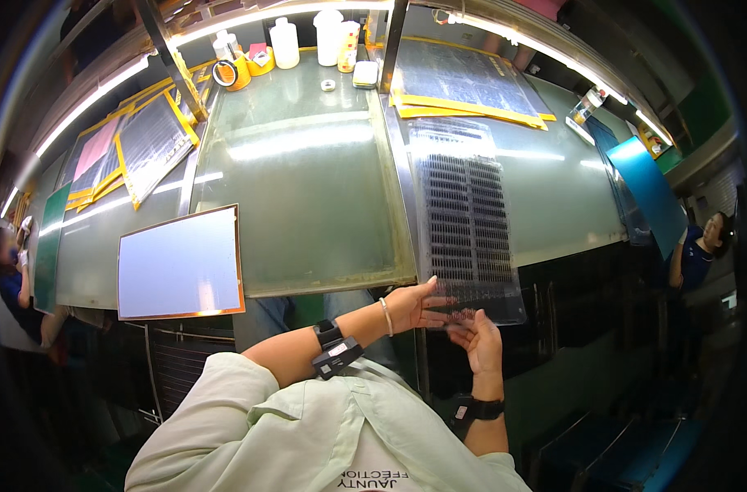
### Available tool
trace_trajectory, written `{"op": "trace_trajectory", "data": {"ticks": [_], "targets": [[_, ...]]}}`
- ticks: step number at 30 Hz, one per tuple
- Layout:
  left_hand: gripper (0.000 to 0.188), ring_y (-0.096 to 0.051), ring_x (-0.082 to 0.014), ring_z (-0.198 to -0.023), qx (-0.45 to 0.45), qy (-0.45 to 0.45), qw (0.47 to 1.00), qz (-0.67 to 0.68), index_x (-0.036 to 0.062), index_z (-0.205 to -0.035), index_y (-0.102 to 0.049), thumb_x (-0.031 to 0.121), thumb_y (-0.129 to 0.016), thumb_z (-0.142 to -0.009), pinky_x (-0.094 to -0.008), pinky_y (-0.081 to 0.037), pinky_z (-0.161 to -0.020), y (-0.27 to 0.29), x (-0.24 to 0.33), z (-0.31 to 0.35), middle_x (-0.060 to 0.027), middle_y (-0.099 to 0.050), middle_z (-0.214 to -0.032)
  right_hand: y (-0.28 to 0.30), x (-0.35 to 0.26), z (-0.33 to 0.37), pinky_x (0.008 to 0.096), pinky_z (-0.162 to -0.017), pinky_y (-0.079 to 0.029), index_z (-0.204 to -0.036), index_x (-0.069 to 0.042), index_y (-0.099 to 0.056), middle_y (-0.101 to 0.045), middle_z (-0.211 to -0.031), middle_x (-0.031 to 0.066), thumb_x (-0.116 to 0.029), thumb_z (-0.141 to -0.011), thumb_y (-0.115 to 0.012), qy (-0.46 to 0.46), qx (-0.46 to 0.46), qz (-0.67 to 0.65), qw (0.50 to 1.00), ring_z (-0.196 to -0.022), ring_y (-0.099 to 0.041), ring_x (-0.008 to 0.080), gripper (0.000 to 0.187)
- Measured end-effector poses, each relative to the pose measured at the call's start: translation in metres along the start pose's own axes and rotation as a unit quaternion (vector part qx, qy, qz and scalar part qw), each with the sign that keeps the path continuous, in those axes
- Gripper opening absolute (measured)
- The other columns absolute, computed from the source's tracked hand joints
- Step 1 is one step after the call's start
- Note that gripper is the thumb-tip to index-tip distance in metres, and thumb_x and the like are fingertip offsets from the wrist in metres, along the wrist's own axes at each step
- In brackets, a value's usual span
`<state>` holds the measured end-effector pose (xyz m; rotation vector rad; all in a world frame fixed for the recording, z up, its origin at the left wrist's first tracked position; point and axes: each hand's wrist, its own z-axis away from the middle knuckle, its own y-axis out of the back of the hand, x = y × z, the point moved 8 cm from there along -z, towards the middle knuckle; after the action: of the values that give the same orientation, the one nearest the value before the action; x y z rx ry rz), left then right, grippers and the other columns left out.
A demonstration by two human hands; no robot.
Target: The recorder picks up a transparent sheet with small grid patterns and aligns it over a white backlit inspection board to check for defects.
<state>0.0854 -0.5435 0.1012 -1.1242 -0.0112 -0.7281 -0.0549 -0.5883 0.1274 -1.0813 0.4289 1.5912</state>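
A long clear film sheet (pixel 470 213) with rows of black marks lies on the right-hand bench, its near end reaching past the bench edge toward me. My left hand (pixel 410 307) is at the sheet's near left edge, thumb above and fingers partly overlapped by the clear film; it appears to hold that edge. Close beside it, my right hand (pixel 478 336) has its fingers bent around the near edge. The exact finger contact is hard to make out. To the left, a pale, copper-edged rectangular panel (pixel 179 262) rests across the front of the bench.
Bottles (pixel 284 43) and orange tape rolls (pixel 231 74) stand at the back of the glass-topped bench (pixel 304 205). Yellow-bordered sheets (pixel 464 78) lie behind the film. A person (pixel 706 246) at right holds a blue panel (pixel 648 193); another person (pixel 17 279) is at far left.
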Motion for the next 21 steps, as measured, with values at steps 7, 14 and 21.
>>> {"op": "trace_trajectory", "data": {"ticks": [7, 14, 21], "targets": [[0.053, -0.043, -0.0310, -0.124, 0.014, -0.039, 0.996, 0.077, 0.0079, -0.137, -0.031, 0.043, -0.028, -0.098, -0.0462, -0.033, -0.105, -0.004, 0.010, -0.003, -0.0136, -0.041, -0.137, -0.074, -0.079, 0.066, 0.0392, -0.078, -0.046, -0.098, -0.004, -0.061, -0.062, -0.093, 0.0129, -0.020, -0.072, -0.073, 0.384, -0.006, 0.612, 0.691, -0.087, -0.060, 0.0278, 0.033], [0.065, -0.051, -0.0273, -0.115, 0.005, -0.003, 0.997, 0.077, 0.0075, -0.126, -0.045, 0.059, -0.022, -0.093, -0.0395, -0.039, -0.098, -0.012, 0.015, -0.009, -0.0147, -0.053, -0.123, -0.087, -0.075, 0.021, 0.0378, -0.083, -0.048, -0.098, -0.002, -0.063, -0.064, -0.094, 0.0160, -0.009, -0.083, -0.058, 0.458, -0.021, 0.522, 0.719, -0.091, -0.062, 0.0311, 0.017], [0.046, -0.055, -0.0302, -0.110, 0.072, -0.090, 0.992, 0.045, 0.0070, -0.125, -0.042, 0.043, -0.035, -0.097, -0.0436, -0.043, -0.096, -0.006, 0.045, -0.011, -0.0181, -0.053, -0.122, -0.071, -0.083, -0.007, 0.0262, -0.078, -0.047, -0.094, 0.005, -0.063, -0.067, -0.089, 0.0119, -0.010, -0.094, -0.046, 0.315, -0.027, 0.321, 0.893, -0.084, -0.063, 0.0166, 0.022]]}}
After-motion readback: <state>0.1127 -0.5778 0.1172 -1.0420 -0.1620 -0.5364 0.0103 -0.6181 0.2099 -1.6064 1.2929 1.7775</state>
